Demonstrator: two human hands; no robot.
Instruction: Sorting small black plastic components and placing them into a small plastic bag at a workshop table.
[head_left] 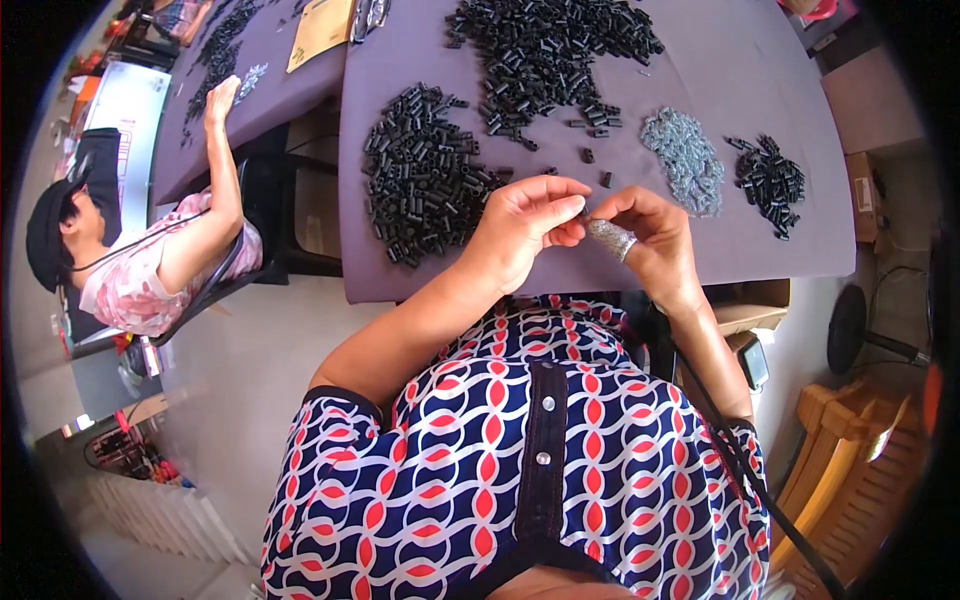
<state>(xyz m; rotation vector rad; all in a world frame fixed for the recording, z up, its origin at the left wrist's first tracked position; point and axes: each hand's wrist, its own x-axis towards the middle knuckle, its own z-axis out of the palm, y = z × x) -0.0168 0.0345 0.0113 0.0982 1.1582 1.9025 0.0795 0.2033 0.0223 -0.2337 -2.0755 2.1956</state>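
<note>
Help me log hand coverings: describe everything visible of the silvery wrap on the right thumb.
The silvery wrap sleeves the thumb of the right hand. It looks crinkled and shiny, like foil or tape; the exact material can't be told. It lies aslant, its tip pointing up and left, close to the fingertips of the left hand.

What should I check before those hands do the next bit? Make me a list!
1. Left hand and right hand close together: ok, fingertips meet near the table's front edge.
2. Small dark piece gripped firmly: cannot tell, fingers hide most of it.
3. Silvery wrap on the right hand: ok, it's on.
4. Silver pile separate from the small black pile: ok, there's a gap.
5. All black pieces in piles: not ok, a loose black piece lies beyond the hands.
</note>
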